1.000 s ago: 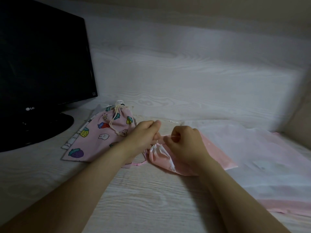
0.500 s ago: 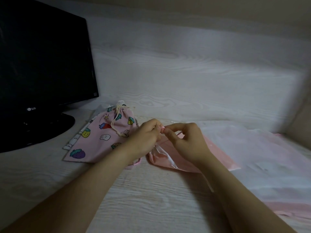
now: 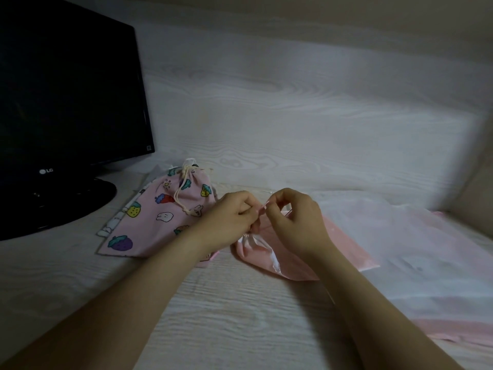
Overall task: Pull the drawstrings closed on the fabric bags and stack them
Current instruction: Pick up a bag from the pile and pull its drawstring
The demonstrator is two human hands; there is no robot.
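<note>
Plain pink bag (image 3: pixel 298 259) flat on desk (image 3: pixel 226 316) under both hands, gathered mouth leftward, long axis running right; left hand (image 3: pixel 229 217) and right hand (image 3: pixel 296 217) pinch its drawstring (image 3: pixel 262 208), printed bag (image 3: pixel 160 214) lying nearer the left

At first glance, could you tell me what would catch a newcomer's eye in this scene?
The two hands meet at the centre of the desk, the left hand and the right hand pinching a drawstring above the gathered mouth of a plain pink bag. Just left of them lies a cinched pink bag printed with fruit. A black monitor fills the far left.
</note>
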